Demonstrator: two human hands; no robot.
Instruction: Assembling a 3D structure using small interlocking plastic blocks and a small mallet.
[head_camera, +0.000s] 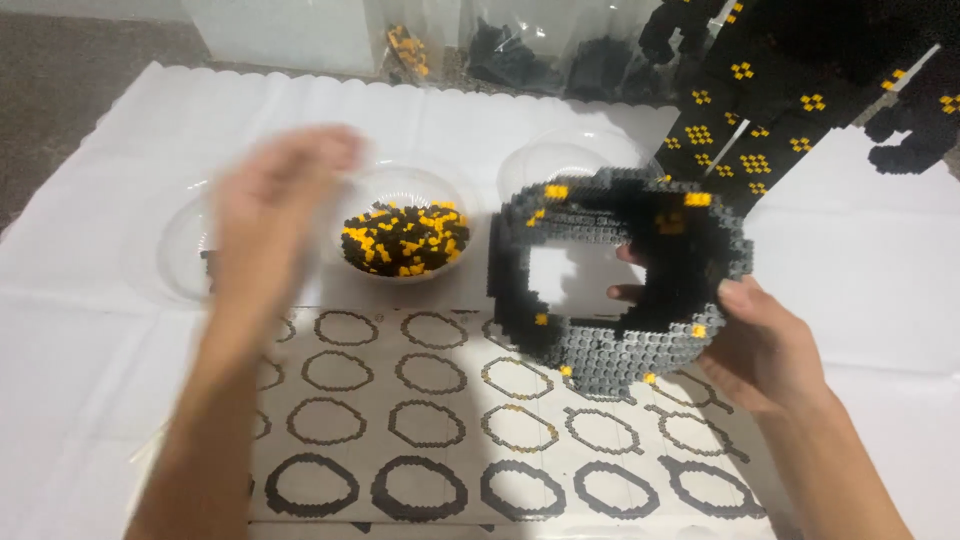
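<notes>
Left hand (272, 205) blurry above a clear bowl (185, 250), fingers loose, holding nothing that shows. Next, bowl of small black and yellow blocks (405, 238). Below, paper sheet (420, 420) of ring pictures. Right hand (765, 345) clamped on the block ring (620, 280), tilted up off the sheet. Best gripped firmly and steadily while picking one block gently.

Left hand (275, 205) up in air, blurry, palm facing down, fingers close together and stretched forward. Left arm bare, coming up from bottom edge. Right hand (755, 340) curled in firm grip, thumb on top, fingertips (628, 292) poking through from behind. Right arm bare, coming in from bottom right corner.
</notes>
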